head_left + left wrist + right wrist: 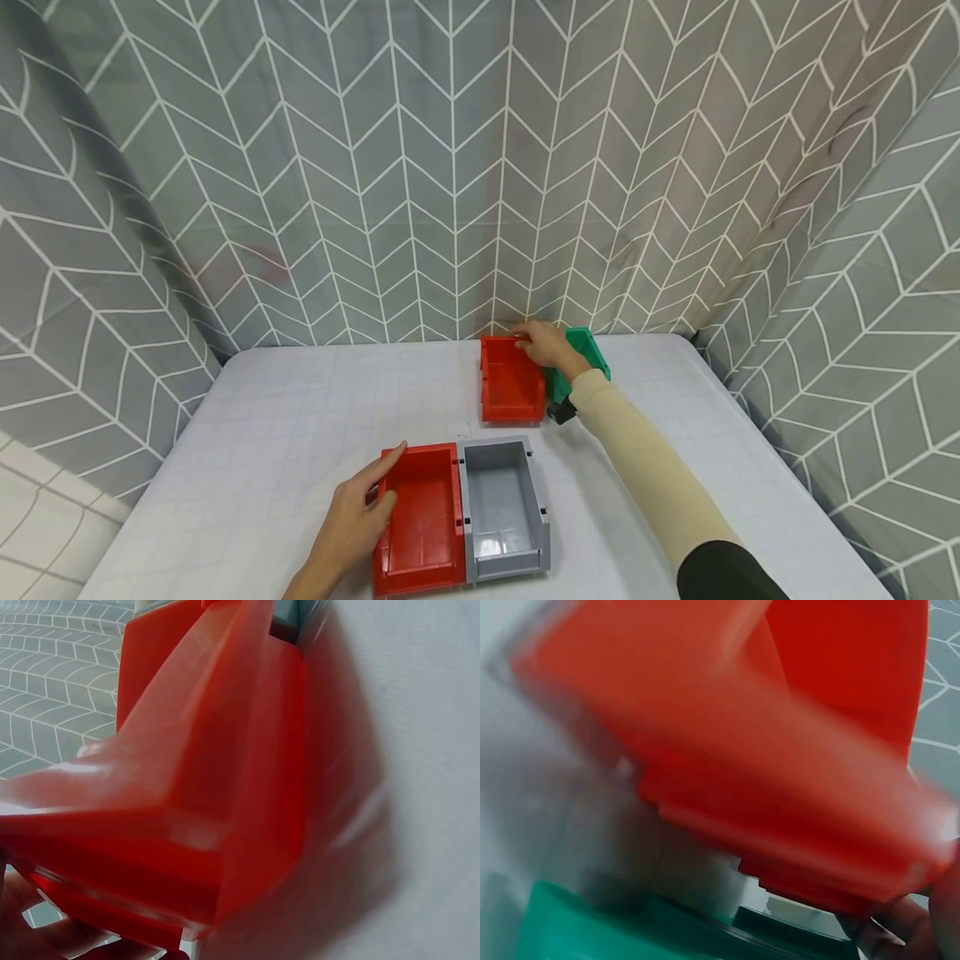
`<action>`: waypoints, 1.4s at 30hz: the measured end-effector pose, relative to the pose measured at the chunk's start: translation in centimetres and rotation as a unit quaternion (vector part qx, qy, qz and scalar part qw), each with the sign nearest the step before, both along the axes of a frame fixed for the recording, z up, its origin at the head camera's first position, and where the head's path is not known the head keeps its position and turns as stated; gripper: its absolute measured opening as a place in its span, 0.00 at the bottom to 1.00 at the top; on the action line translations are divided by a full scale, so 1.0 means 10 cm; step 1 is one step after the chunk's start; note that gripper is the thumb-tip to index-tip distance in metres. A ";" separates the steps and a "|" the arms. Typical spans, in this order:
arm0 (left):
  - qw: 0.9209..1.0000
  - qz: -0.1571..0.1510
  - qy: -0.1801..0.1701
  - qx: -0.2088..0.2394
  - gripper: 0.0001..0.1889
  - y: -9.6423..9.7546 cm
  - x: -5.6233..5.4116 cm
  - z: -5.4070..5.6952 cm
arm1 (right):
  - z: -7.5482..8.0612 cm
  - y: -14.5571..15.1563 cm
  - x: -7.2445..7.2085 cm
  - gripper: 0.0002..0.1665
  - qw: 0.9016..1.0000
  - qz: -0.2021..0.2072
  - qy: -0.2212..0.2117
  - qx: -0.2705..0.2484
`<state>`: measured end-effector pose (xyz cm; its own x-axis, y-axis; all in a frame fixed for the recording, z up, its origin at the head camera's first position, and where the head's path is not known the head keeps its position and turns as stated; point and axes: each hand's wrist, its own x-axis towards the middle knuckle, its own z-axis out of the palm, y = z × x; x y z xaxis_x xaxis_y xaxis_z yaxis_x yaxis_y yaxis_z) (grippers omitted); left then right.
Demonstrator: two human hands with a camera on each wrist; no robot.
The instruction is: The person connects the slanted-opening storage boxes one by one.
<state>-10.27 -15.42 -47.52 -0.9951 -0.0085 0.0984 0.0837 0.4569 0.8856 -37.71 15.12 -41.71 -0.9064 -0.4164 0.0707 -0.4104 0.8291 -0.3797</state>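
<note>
My left hand [351, 521] grips the left wall of a red storage bin [420, 533], with the thumb over its rim. That bin stands side by side with a grey storage bin [501, 492], their walls touching. Farther back, my right hand [546, 343] holds the right wall of a second red bin [512, 387]. A green bin [587, 343] lies just right of it, partly hidden under my right wrist. In the left wrist view the near red bin [187, 772] fills the middle, with fingers [71, 936] below. The right wrist view shows the far red bin [840, 667] blurred, above the green bin [592, 930].
A white cloth covers the table [285, 417]. A grey curtain [420, 167] with white chevron lines hangs right behind the table's back edge, and more of it stands along both sides.
</note>
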 end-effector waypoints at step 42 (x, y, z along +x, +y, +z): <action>1.000 0.005 -0.005 -0.006 0.33 -0.05 -0.02 0.04 | 0.31 0.10 0.11 0.18 0.996 0.041 0.046 -0.069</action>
